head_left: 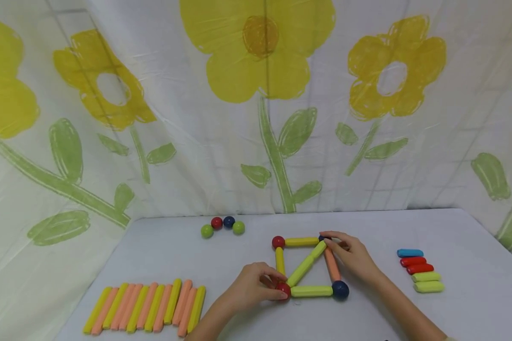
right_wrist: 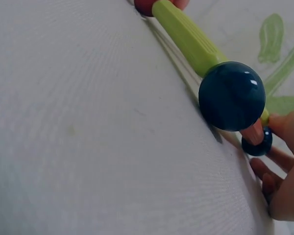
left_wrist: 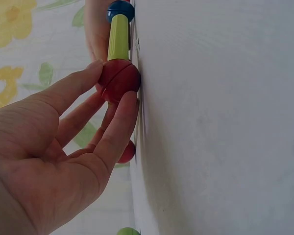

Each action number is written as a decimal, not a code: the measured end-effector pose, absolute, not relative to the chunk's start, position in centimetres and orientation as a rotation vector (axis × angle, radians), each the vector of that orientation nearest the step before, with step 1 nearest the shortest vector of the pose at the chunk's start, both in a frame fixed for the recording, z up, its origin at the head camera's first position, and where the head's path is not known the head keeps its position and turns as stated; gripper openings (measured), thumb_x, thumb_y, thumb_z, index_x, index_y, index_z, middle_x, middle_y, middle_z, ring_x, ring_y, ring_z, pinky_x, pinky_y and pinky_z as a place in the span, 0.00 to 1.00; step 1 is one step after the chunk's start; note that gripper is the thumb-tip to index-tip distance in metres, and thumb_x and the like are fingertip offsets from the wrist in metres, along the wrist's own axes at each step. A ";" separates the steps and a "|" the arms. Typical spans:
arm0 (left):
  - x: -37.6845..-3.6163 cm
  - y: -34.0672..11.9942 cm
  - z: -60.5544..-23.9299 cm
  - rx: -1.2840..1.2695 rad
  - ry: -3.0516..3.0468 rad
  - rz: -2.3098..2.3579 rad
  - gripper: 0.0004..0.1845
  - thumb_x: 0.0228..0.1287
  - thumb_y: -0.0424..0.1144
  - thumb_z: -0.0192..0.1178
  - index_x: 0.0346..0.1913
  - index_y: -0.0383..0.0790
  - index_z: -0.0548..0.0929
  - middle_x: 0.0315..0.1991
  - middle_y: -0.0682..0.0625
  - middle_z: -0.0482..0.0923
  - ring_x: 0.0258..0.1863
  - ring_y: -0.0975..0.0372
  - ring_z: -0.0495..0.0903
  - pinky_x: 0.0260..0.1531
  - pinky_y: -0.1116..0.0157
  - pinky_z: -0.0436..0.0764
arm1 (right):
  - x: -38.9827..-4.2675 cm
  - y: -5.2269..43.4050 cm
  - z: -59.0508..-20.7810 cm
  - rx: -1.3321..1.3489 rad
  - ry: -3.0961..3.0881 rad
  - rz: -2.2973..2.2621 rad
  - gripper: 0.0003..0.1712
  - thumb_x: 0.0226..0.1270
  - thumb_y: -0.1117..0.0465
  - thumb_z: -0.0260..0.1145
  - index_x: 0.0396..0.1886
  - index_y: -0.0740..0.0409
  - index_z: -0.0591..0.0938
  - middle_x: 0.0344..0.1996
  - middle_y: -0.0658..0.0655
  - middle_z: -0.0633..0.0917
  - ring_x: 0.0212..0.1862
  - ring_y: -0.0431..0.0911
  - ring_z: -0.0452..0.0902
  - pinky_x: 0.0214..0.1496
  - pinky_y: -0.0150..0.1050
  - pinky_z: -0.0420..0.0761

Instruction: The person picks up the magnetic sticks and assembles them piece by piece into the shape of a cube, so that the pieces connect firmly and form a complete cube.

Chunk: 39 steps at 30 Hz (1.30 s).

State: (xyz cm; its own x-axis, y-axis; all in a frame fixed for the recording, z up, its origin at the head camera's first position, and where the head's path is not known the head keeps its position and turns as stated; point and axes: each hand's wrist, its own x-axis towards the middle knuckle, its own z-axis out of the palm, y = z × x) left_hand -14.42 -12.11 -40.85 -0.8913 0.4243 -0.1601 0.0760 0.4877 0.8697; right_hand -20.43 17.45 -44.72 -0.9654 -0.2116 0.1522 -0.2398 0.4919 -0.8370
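While the left hand (head_left: 251, 286) pinched the glossy red plastic ball (head_left: 283, 290) at the near-left corner of a flat square of coloured sticks and balls on the white counter (head_left: 452, 237), the right hand (head_left: 352, 255) gripped the far-right corner, fingers curled around the dark blue ball (head_left: 322, 237) there. A lime-green diagonal stick (head_left: 306, 264) joined both corners. Spare sticks lay in rows left (head_left: 147, 308) and right (head_left: 420, 271); four loose balls (head_left: 223, 226) sat behind.
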 end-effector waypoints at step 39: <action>-14.7 -13.2 -41.1 0.426 2.416 1.421 0.10 0.62 0.33 0.77 0.46 0.39 0.91 0.36 0.53 0.84 0.38 0.62 0.82 0.38 0.72 0.82 | -20.4 18.4 -44.4 0.324 -2.706 1.553 0.16 0.79 0.60 0.66 0.60 0.62 0.85 0.56 0.64 0.86 0.46 0.46 0.81 0.37 0.33 0.78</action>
